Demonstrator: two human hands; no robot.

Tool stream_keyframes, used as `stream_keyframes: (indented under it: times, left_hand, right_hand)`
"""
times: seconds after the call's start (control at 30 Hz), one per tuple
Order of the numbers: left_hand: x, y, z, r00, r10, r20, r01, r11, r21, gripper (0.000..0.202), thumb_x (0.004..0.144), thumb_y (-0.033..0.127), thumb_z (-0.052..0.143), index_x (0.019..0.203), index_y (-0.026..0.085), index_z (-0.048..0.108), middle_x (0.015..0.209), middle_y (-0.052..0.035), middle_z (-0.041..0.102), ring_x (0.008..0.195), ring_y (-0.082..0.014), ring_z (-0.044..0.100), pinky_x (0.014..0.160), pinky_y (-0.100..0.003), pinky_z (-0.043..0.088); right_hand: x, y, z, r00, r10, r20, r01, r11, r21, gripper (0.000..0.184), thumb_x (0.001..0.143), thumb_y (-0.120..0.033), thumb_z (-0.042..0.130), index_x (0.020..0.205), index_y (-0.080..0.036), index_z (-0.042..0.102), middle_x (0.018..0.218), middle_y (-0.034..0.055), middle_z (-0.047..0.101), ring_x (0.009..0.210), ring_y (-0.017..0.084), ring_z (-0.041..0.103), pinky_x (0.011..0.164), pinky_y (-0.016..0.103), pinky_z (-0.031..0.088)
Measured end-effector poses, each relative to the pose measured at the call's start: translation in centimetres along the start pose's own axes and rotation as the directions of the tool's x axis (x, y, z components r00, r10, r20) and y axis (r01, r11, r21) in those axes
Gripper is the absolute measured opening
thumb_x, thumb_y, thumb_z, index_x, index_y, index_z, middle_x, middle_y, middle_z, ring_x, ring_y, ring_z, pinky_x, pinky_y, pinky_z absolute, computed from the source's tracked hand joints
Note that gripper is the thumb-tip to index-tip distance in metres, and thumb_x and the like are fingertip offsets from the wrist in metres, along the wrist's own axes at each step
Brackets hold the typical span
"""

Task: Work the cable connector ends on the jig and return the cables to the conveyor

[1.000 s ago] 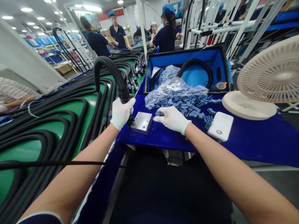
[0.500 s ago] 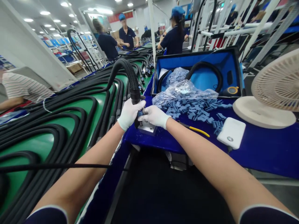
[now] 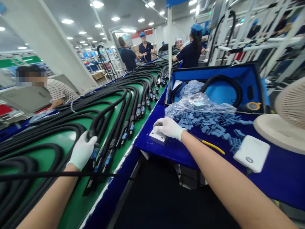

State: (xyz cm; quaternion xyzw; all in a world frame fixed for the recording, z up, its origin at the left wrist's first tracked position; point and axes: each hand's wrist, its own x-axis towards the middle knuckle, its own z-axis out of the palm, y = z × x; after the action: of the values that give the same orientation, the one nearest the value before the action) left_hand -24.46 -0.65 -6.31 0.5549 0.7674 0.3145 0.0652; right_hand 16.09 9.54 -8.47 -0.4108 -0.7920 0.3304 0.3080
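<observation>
My left hand [image 3: 82, 151], in a white glove, is closed around the end of a black hose [image 3: 97, 122] low over the green belt. A blue clip [image 3: 94, 153] shows at that end, just beside my fingers. My right hand [image 3: 168, 128], also gloved, is over a small metal block [image 3: 158, 137] at the left edge of the blue table. Its fingers are loosely bent, with nothing seen in them; whether they touch the block is unclear. Many loose blue clips [image 3: 209, 122] lie to the right of this hand, partly under a clear plastic bag [image 3: 197, 103].
Rows of black hoses cover the green belt [image 3: 68, 136]. Cutters with a yellow handle [image 3: 213, 147], a white device [image 3: 252, 154] and a fan [image 3: 274, 133] are on the table. Behind the clips stands a blue-lined box [image 3: 238, 73]. Several people work along the belt.
My left hand has carried the hose end left and down from the metal block to the belt. My right hand has come apart from the hose and stayed by the block. The view has shifted.
</observation>
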Motion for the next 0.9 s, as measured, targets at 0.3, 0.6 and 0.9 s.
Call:
stream_keyframes:
  times: [0.3,0.6,0.9]
  left_hand:
    - [-10.5,-10.4,-5.5,0.915,-0.305,0.265,0.17,0.886,0.432,0.028,0.059,0.031,0.066,0.083,0.017,0.07,0.09,-0.0134,0.075,0.097,-0.0405,0.069,0.087,-0.046,0.05]
    - [-9.5,-6.0,-14.3,0.854,-0.316,0.413,0.379,0.922,-0.077,0.039,0.066,0.044,0.08,0.096,0.018,0.075,0.098,-0.0064,0.077,0.094,-0.0306,0.069,0.078,-0.034,0.053]
    - [-3.3,8.6,-8.5,0.99,0.105,0.098,0.015,0.6,-0.8,0.032,0.083,0.023,0.07,0.113,0.013,0.065,0.102,-0.0076,0.067,0.09,-0.0171,0.064,0.089,-0.031,0.053]
  right_hand:
    - [-0.6,-0.2,1.7,0.997,0.083,0.006,-0.083,0.996,-0.034,0.021,0.085,-0.029,0.067,0.102,-0.02,0.076,0.088,0.0028,0.078,0.066,0.015,0.069,0.064,0.026,0.054]
    - [-1.4,-1.2,1.7,0.997,0.076,0.005,-0.076,0.997,0.0,0.025,0.084,-0.033,0.068,0.104,-0.018,0.076,0.095,0.0064,0.078,0.08,0.021,0.072,0.075,0.032,0.058]
    - [-5.7,-9.2,10.1,0.889,-0.246,0.385,-0.049,0.786,0.617,0.082,0.064,-0.036,0.09,0.138,-0.02,0.058,0.126,0.0112,0.068,0.114,0.025,0.065,0.099,0.039,0.053]
